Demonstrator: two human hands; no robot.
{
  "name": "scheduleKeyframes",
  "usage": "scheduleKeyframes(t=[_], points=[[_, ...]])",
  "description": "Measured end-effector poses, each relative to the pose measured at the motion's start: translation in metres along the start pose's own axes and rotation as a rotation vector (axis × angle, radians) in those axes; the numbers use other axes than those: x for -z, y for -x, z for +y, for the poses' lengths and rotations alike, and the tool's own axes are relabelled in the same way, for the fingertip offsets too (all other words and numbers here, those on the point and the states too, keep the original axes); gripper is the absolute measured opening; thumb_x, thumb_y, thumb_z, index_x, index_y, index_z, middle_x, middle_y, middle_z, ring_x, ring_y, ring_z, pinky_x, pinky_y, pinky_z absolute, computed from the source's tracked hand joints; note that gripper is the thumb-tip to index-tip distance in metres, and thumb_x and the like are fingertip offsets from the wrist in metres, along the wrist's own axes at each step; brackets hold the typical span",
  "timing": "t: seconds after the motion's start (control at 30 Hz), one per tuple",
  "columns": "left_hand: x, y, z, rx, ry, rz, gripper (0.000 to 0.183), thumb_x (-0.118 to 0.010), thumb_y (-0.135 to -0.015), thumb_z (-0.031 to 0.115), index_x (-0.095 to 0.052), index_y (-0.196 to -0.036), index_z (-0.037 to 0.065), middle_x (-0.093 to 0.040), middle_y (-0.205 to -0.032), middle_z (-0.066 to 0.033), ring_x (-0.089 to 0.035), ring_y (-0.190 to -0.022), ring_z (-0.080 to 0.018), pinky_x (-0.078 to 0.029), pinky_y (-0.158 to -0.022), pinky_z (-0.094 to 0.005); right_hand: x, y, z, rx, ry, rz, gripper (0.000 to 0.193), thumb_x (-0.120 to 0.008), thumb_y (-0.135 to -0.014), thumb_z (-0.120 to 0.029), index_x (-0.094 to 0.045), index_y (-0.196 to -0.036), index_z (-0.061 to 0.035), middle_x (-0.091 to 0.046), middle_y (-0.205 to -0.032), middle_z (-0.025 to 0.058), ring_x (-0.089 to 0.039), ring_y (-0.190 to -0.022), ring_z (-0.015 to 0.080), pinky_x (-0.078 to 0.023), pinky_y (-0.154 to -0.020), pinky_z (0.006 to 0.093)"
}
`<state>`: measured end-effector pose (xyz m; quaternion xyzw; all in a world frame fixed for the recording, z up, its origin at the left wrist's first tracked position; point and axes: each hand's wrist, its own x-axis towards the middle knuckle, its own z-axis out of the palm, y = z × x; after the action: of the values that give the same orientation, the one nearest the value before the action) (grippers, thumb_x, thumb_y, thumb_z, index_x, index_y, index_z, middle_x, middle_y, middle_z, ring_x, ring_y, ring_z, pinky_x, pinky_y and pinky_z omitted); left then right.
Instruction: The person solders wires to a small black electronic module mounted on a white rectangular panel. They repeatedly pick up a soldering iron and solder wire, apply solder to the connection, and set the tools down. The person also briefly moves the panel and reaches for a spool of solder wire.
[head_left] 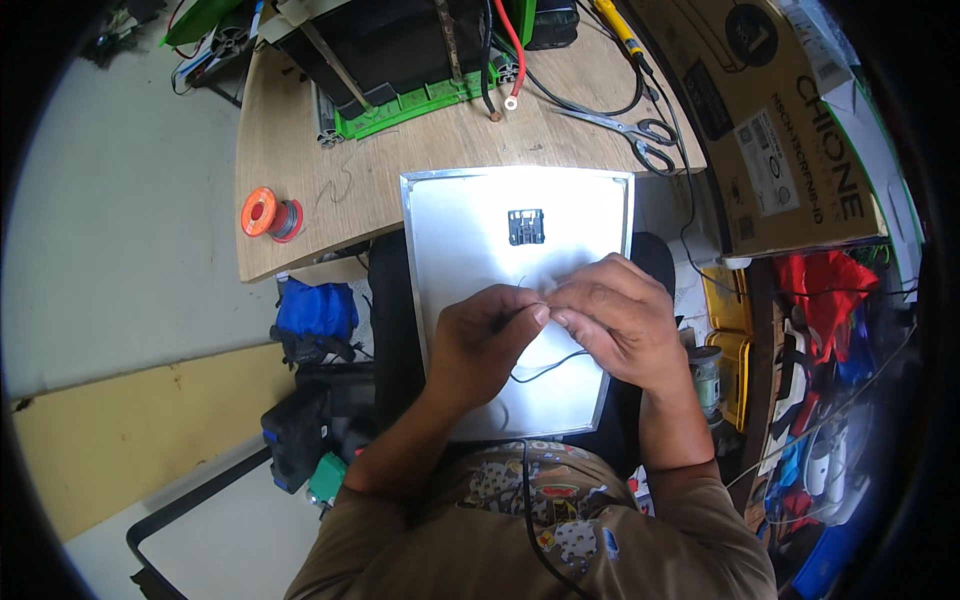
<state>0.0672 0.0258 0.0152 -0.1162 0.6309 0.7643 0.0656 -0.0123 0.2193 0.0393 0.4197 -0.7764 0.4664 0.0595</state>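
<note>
Across my lap lies a white-backed panel (455,225) with a silver metal frame, probably a solar panel. A small black box with open compartments (526,227) sits on its upper part. Over the panel's middle, my left hand (485,335) and my right hand (622,318) meet, thumbs and fingers pinched together around a thin wire. A fine end sticks up above the left fingers. Most of what they pinch is hidden. A thin black cable (550,368) curves below the hands over the panel, and a black cable (527,500) runs down my shirt.
On the wooden table (370,200) ahead are an orange solder spool (262,214), scissors (635,133), a yellow-handled soldering iron (620,25), and a black battery-like block in a green frame (420,108) with a red cable (516,60). A cardboard box (790,130) stands right.
</note>
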Motion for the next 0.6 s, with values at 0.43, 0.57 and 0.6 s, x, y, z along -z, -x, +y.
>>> scheduleKeyframes(t=[0.43, 0.57, 0.6], points=[[0.018, -0.002, -0.001, -0.051, 0.082, -0.133, 0.014, -0.061, -0.103, 0.009, -0.068, -0.11, -0.001, -0.069, -0.084, -0.0081, -0.065, -0.071, -0.0134, -0.054, -0.068, -0.0284, -0.009, 0.008, 0.0, -0.243, -0.175, 0.05, 0.022, -0.076, -0.094, -0.01, -0.071, -0.114, -0.0037, -0.069, -0.095, 0.0101, -0.07, -0.084, 0.0226, -0.056, -0.073, 0.0323], [0.03, 0.003, 0.017, -0.071, 0.463, 0.041, 0.016, -0.058, -0.106, 0.016, -0.064, -0.112, 0.002, -0.066, -0.081, -0.006, -0.065, -0.065, -0.0151, -0.054, -0.06, -0.0295, -0.017, 0.02, -0.014, -0.372, -0.384, -0.281, 0.039, -0.078, -0.093, -0.014, -0.066, -0.129, -0.0041, -0.071, -0.103, 0.0111, -0.071, -0.091, 0.0246, -0.058, -0.081, 0.036], [0.038, 0.002, 0.022, -0.129, 0.525, 0.074, 0.017, -0.057, -0.107, 0.017, -0.063, -0.113, 0.003, -0.063, -0.079, -0.0046, -0.062, -0.061, -0.0148, -0.053, -0.057, -0.0295, -0.019, 0.023, -0.015, -0.245, -0.228, -0.316, 0.035, -0.078, -0.093, -0.017, -0.069, -0.124, -0.0037, -0.073, -0.107, 0.0119, -0.072, -0.093, 0.0282, -0.058, -0.083, 0.0396]])
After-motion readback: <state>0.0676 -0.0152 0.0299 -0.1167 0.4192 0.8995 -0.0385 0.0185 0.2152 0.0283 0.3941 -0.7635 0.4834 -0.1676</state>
